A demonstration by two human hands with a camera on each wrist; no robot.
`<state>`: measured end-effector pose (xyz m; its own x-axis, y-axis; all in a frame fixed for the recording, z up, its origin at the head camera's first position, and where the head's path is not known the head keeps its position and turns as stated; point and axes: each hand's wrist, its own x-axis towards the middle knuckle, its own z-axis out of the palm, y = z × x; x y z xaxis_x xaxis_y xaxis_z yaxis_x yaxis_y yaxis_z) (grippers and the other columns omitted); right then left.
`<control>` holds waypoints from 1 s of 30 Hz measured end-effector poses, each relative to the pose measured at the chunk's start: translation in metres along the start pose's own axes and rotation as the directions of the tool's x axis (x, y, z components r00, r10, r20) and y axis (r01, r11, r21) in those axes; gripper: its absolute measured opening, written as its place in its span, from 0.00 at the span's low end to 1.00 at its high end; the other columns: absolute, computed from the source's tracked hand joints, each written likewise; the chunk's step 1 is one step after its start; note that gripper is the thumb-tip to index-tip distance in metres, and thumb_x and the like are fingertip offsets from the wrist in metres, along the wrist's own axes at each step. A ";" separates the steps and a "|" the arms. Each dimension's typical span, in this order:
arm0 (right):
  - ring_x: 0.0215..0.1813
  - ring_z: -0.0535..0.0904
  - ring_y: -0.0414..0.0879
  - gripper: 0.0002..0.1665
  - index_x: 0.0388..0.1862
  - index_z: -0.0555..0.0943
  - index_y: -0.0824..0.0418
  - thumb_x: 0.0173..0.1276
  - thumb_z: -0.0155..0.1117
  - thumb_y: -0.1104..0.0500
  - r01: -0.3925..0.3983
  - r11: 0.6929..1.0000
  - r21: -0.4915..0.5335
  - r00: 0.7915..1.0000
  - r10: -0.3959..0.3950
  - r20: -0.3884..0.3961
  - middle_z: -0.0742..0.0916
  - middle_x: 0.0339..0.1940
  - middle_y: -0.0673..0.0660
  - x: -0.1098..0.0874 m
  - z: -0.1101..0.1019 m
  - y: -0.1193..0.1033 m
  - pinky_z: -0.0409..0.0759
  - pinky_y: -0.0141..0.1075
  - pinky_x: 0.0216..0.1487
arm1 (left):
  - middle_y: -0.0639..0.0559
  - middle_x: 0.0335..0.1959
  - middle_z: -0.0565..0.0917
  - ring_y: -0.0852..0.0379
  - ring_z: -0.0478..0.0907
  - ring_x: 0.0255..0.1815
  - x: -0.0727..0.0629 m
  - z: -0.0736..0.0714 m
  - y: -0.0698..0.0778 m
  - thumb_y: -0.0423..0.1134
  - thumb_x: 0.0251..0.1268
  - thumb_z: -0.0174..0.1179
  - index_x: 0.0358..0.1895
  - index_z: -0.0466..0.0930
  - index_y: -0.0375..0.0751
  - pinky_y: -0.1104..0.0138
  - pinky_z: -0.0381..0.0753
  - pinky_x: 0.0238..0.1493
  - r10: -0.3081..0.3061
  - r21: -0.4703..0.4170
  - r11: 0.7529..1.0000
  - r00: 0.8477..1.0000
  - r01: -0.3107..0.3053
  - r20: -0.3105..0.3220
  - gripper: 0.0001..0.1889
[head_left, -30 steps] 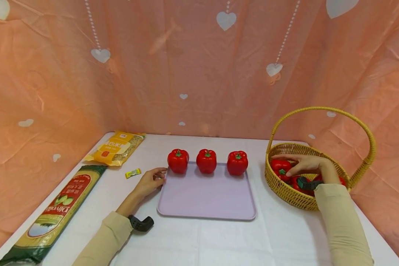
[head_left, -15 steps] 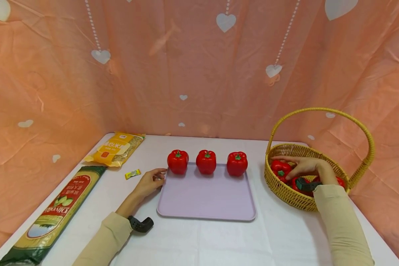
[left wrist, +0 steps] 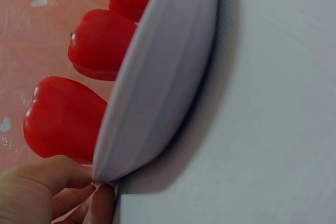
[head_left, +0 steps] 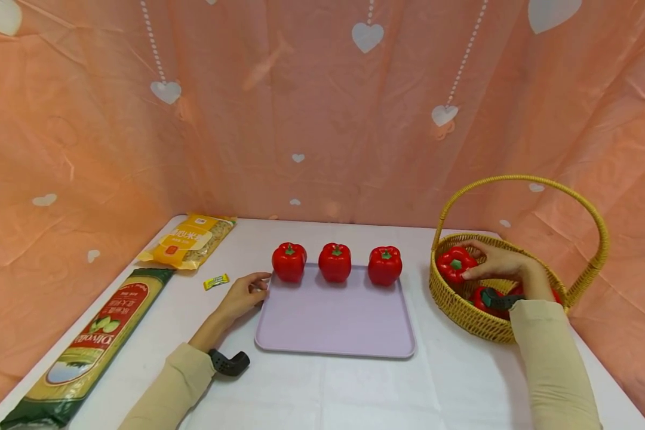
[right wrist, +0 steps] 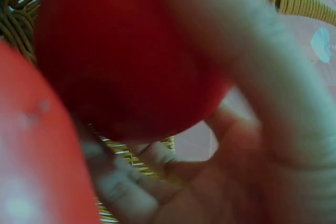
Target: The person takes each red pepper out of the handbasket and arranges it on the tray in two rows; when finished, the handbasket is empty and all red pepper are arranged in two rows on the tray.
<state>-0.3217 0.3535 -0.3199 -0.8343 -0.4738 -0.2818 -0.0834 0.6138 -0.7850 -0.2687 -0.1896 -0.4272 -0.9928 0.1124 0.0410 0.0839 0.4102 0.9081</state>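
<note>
Inside the wicker basket (head_left: 464,319), my right hand (head_left: 497,264) grips a red bell pepper (head_left: 454,266) between thumb and fingers. The right wrist view shows this bell pepper (right wrist: 121,61) in the curled fingers, blurred, beside another red pepper (right wrist: 37,145). More red peppers (head_left: 484,301) lie lower in the basket, partly hidden by my wrist. My left hand (head_left: 242,297) is at the left edge of the lilac tray (head_left: 335,322); up close, its fingertips pinch the tray's rim (left wrist: 107,174). Three red bell peppers (head_left: 289,263) stand in a row along the tray's far edge.
At the left lie a yellow bag of grain-like food (head_left: 190,242), a long spaghetti pack (head_left: 88,346) and a small yellow wrapped sweet (head_left: 216,281). The basket's tall handle (head_left: 527,177) arches over the right side. A pink curtain (head_left: 322,119) hangs behind the white table.
My right hand has taken hold of a pepper in the basket and raised it slightly, turning its stem end toward the head camera. The left hand and tray have stayed put.
</note>
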 end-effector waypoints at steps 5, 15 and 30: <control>0.51 0.74 0.54 0.47 0.70 0.45 0.67 0.63 0.62 0.58 0.046 0.999 0.030 0.997 -0.044 -0.065 0.62 0.59 0.74 -0.006 -0.003 -0.006 0.77 0.43 0.51 | 0.43 0.37 0.76 0.58 0.69 0.29 -0.001 0.001 0.003 0.27 0.57 0.56 0.59 0.69 0.27 0.72 0.73 0.26 0.000 -0.012 1.000 1.000 0.000 -0.003 0.24; 0.48 0.81 0.49 0.45 0.72 0.34 0.70 0.72 0.50 0.57 0.123 0.984 0.125 0.988 -0.110 -0.109 0.58 0.65 0.76 -0.022 -0.005 -0.031 0.77 0.33 0.50 | 0.44 0.37 0.76 0.56 0.70 0.30 0.000 0.001 0.001 0.27 0.57 0.56 0.60 0.70 0.30 0.72 0.73 0.27 -0.025 0.001 1.000 1.000 0.025 -0.004 0.24; 0.44 0.77 0.37 0.28 0.64 0.64 0.69 0.69 0.50 0.56 0.371 0.921 -0.118 0.853 -0.388 -0.349 0.82 0.41 0.38 -0.011 0.049 -0.074 0.77 0.33 0.43 | 0.42 0.37 0.76 0.57 0.70 0.29 0.000 0.001 0.000 0.27 0.58 0.56 0.60 0.69 0.29 0.72 0.74 0.27 -0.017 -0.006 1.000 1.000 0.017 0.001 0.24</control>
<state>-0.2798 0.2827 -0.2860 -0.8696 -0.4218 0.2568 -0.4504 0.4643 -0.7626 -0.2683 -0.1888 -0.4275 -0.9940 0.1068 0.0252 0.0668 0.4069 0.9110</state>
